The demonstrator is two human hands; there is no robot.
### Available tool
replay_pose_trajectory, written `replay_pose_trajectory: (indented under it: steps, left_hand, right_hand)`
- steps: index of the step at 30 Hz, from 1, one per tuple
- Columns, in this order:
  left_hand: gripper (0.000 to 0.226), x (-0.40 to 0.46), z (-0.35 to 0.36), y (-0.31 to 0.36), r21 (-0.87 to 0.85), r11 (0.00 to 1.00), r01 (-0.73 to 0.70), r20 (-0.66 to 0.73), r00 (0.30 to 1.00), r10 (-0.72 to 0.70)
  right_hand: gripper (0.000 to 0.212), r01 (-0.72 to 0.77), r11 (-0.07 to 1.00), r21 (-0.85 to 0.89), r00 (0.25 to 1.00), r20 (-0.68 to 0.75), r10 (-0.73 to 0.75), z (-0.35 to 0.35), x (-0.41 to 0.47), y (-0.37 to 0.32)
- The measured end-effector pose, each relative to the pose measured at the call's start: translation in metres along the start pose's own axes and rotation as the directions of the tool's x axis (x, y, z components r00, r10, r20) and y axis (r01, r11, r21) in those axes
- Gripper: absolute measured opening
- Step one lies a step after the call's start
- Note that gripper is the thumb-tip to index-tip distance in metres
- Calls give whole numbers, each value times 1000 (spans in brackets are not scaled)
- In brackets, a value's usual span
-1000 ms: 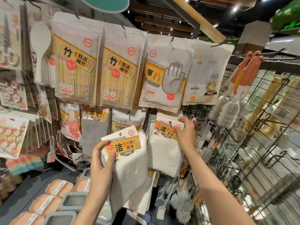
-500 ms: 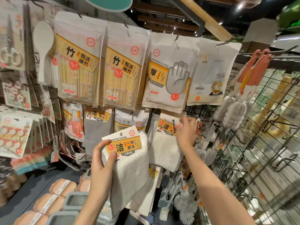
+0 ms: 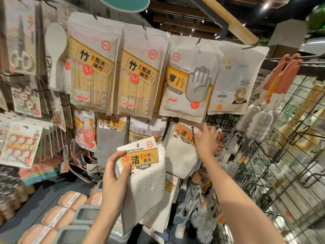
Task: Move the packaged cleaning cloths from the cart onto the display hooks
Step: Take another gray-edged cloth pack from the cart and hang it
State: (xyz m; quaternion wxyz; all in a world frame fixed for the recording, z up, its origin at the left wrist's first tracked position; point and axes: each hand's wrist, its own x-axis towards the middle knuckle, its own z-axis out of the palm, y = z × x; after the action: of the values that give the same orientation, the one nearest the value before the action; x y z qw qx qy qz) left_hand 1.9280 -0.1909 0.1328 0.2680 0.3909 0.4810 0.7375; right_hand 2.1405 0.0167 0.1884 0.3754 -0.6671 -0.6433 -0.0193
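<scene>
My left hand (image 3: 117,170) grips a white cleaning cloth pack (image 3: 144,171) by the left edge of its yellow "cleaning towels" header card, with the thumb lying on the label. It hangs in front of the display, below the middle row. To its right a matching white cloth pack (image 3: 179,155) hangs on a black display hook (image 3: 193,130). My right hand (image 3: 206,140) pinches the right top corner of that pack's header card at the hook. No cart is in view.
Bamboo chopstick bags (image 3: 93,67), a disposable glove bag (image 3: 190,80) and a white pouch (image 3: 233,81) hang above. A grey cloth pack (image 3: 110,138) and sponges (image 3: 146,131) hang left of the hook. Bottle brushes (image 3: 256,122) and a wire grid (image 3: 290,155) stand right. Lidded boxes (image 3: 70,217) lie below.
My right hand has slid up to the top of the hanging pack's header card at the hook. My left hand has kept the other pack almost still.
</scene>
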Motion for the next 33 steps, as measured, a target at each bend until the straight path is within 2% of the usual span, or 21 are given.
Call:
replay_pose_trajectory:
  steps: [4,7,9,11,14,18,20,24,33]
  left_hand:
    - [31,-3,1,5,-11,1000,-14,29,999,15]
    - [32,-6,3,9,-23,1000,-20,36,999,21]
    - [36,-8,6,10,-40,999,-16,41,999,18]
    - [41,-8,8,10,-25,999,-24,60,998,25]
    - [37,-9,11,11,40,998,-48,124,991,43]
    - [35,-13,16,14,61,997,-56,178,983,44]
    - [35,-14,17,14,67,996,-56,175,984,44]
    - [41,-15,15,14,50,998,-44,165,986,35]
    - [35,-12,7,14,50,999,1,130,992,-7]
  right_hand:
    - [36,15,1000,19,998,67,-16,-10,-7,7]
    - [39,56,997,53,997,52,-58,-21,-19,7]
    - [32,87,987,134,993,69,-97,-31,-30,0]
    - [23,122,955,272,975,149,-167,-41,-44,-11]
    - [15,192,858,476,922,212,-324,-55,-65,-32]
    - [41,177,782,598,787,391,-477,-64,-88,-56]
    - [44,186,784,593,754,425,-501,-60,-94,-59]
    - [29,138,800,584,791,422,-444,-56,-96,-57]
    - [34,109,823,558,827,408,-387,-61,-92,-49]
